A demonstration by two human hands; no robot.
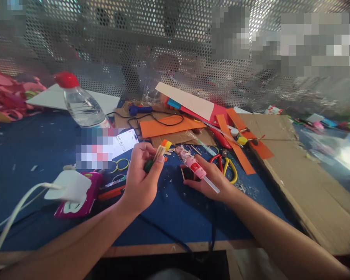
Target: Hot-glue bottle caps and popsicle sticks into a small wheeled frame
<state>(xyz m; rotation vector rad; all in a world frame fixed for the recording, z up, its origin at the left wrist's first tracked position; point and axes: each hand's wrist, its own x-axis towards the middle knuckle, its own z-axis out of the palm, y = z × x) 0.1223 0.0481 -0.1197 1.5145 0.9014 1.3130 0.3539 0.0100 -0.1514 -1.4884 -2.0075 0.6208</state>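
Note:
My left hand is closed around a small bundle of pale wooden sticks. Orange and yellow pieces sit at the top of the bundle, and something dark green shows under my fingers. A pink hot glue gun is in my right hand, its nozzle end crusted with residue and pointing toward the sticks without touching them. From its back a translucent glue stick juts out. My palm and fingers hide part of the gun's dark handle. Both hands hover over the blue tabletop.
Red-handled and yellow-handled pliers lie right of my hands. Orange strips and cardboard lie behind and to the right. On the left are a water bottle, a lit phone and a magenta power strip with a white charger.

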